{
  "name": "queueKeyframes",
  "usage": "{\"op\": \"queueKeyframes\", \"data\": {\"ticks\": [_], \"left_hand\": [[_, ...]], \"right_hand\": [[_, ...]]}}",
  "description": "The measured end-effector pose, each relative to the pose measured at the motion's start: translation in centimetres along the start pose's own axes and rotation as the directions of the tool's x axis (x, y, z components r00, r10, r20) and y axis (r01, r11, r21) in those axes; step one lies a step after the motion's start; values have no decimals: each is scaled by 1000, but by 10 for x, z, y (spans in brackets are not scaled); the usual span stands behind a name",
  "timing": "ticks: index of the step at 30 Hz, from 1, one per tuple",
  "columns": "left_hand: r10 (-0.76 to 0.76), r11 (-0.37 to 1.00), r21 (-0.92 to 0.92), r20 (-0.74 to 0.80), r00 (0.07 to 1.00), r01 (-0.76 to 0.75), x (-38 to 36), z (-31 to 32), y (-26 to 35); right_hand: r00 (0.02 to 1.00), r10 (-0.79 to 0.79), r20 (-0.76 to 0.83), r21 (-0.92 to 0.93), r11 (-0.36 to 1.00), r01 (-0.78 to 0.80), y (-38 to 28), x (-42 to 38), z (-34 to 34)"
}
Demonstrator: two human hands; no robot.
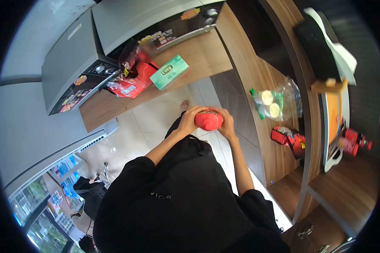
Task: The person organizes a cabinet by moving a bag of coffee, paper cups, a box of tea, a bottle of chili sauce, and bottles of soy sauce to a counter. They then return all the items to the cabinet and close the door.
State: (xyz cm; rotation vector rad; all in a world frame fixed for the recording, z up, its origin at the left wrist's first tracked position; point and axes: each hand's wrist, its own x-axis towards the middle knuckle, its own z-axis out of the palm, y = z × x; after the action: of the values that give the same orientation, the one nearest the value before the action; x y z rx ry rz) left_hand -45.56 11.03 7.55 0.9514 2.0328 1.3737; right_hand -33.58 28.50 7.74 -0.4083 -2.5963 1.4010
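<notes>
A red bottle, seen from its capped top, is held in front of my body between both hands. My left hand is closed round its left side, and my right hand grips the right side. The lower part of the bottle and its label are mostly hidden by my fingers and the viewing angle. Beyond my hands, a green tissue box lies on a wooden shelf. Beside that box are red plastic packages.
To the right, a wooden counter holds a clear bag with white cups and a red-and-black package. Red bottles stand farther right. Grey appliances are above the wooden shelf. A black chair stands at lower left.
</notes>
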Motion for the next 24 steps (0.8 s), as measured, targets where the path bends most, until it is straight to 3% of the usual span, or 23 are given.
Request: {"op": "queueKeyframes", "data": {"ticks": [3,7,9,17,18,21,24], "left_hand": [[13,1000,-16,-158,987,-15,50,-10,-14],[-25,1000,-1,-218,976,25,111,-20,-29],[-51,998,-35,-239,970,44,138,-19,-42],[-100,988,93,-234,967,125,190,-22,-53],[-150,986,32,-240,959,163,193,-20,-53],[-254,967,-107,-269,929,233,200,-19,-43],[-275,961,-140,-352,895,240,205,-22,-28]], "right_hand": [[997,-11,82,-14,1000,12,7,82,-8],[988,-86,129,-170,979,108,26,165,-22],[992,-31,126,-174,983,53,35,194,-25],[994,-86,69,-48,995,89,68,241,-13],[993,-93,73,-49,994,97,73,242,-14],[994,100,36,-142,985,-94,102,244,-6],[975,180,-132,-348,912,-215,60,240,-8]]}}
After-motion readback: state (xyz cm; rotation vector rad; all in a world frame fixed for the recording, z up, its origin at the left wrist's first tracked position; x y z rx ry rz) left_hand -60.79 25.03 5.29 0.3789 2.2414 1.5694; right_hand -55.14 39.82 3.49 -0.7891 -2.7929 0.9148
